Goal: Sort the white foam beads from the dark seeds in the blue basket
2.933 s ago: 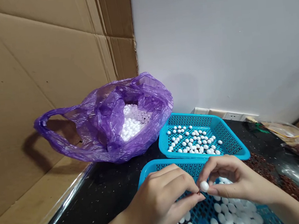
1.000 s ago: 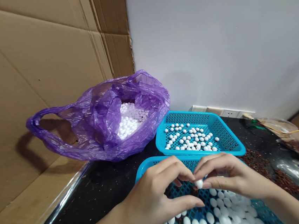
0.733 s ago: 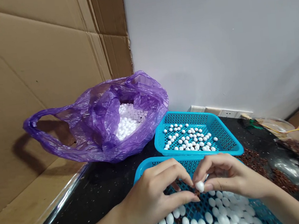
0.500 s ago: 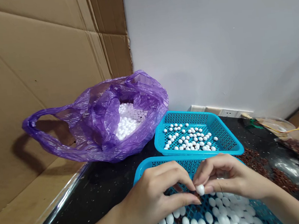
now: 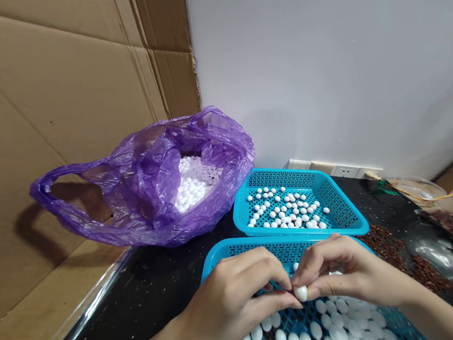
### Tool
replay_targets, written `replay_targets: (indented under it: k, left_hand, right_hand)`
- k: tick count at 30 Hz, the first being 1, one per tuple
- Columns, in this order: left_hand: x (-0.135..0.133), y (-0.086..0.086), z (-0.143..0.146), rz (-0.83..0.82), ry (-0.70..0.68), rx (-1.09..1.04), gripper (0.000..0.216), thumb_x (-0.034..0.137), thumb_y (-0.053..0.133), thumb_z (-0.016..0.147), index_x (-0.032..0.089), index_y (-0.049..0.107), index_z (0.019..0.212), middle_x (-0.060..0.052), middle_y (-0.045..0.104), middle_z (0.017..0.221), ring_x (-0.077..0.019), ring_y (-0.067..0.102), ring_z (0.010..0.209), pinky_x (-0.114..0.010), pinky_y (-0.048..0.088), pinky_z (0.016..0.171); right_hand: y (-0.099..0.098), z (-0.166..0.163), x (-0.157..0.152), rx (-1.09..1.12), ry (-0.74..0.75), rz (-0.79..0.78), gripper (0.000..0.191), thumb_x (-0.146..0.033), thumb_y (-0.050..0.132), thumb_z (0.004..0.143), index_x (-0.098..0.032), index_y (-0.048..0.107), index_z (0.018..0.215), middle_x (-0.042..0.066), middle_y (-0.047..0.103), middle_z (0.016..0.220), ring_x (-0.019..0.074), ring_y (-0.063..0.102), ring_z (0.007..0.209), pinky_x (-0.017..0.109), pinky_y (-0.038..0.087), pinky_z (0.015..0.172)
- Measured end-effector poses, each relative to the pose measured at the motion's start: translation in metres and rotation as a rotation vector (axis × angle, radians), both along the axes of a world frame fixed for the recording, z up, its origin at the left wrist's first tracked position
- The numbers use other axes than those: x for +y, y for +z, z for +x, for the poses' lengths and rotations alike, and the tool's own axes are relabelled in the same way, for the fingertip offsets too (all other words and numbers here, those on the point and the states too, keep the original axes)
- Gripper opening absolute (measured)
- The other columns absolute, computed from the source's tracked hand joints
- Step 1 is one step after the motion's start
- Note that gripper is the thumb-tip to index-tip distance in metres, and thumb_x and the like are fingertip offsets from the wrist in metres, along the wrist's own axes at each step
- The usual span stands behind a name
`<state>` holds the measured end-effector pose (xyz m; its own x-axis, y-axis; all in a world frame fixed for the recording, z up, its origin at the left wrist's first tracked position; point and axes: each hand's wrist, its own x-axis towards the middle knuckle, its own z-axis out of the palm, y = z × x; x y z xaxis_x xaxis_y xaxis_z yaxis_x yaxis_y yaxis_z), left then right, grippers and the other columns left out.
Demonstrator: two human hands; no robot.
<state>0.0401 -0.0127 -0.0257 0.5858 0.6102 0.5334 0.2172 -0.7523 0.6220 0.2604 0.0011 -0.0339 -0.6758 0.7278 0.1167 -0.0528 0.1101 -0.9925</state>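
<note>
Over the near blue basket (image 5: 214,256), my right hand (image 5: 340,271) pinches a small, smooth white ball (image 5: 301,293) between thumb and fingertips. My left hand (image 5: 242,291) meets it from the other side, thumb and index closed together right against the ball. Whatever lies between those left fingertips is too small or too hidden to make out. Many more white balls (image 5: 338,334) lie in the near basket below both hands, with a few dark brown bits among them.
A second blue basket (image 5: 360,226) behind holds scattered white balls. To the left, a purple plastic bag (image 5: 141,199) gapes open with many white balls inside. Reddish-brown pieces (image 5: 429,273) lie on the black tabletop (image 5: 143,306) at right. Sockets (image 5: 347,171) and wires run along the wall.
My left thumb and index have closed together beside the ball; the brown bit seen at their tips earlier is now hidden. The right hand keeps its pinch, nearly unmoved.
</note>
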Motion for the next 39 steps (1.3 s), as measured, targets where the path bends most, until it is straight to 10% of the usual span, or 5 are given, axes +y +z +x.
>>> replay_targets:
  k: [21, 32, 39]
  left_hand:
    - [0.004, 0.001, 0.000, 0.192, 0.029, -0.042, 0.015, 0.015, 0.072, 0.074, 0.013, 0.058, 0.072, -0.001, 0.064, 0.065, -0.0112, 0.057, 0.062, -0.023, 0.046, 0.060]
    - [0.000, 0.000, 0.002, 0.257, 0.083, 0.058, 0.017, 0.016, 0.071, 0.076, 0.013, 0.056, 0.067, 0.004, 0.059, 0.058, -0.0074, 0.052, 0.050, -0.021, 0.039, 0.050]
    - [0.000, 0.000, 0.003, 0.256, 0.075, 0.090, 0.016, 0.016, 0.068, 0.078, 0.014, 0.056, 0.069, 0.004, 0.061, 0.060, -0.0073, 0.053, 0.051, -0.020, 0.040, 0.051]
  right_hand:
    - [0.004, -0.003, -0.008, 0.088, -0.064, -0.117, 0.016, -0.011, 0.070, 0.077, -0.024, 0.071, 0.088, -0.001, 0.074, 0.087, 0.0113, 0.068, 0.080, 0.019, 0.054, 0.072]
    - [-0.007, 0.002, 0.019, 0.141, -0.665, -0.024, 0.012, -0.030, 0.065, 0.084, -0.025, 0.063, 0.095, -0.002, 0.056, 0.084, 0.0070, 0.056, 0.058, 0.018, 0.048, 0.047]
    - [-0.004, 0.006, 0.018, 0.170, -0.579, -0.131, 0.015, -0.030, 0.068, 0.080, -0.027, 0.070, 0.094, 0.002, 0.068, 0.099, 0.0161, 0.064, 0.094, 0.026, 0.053, 0.081]
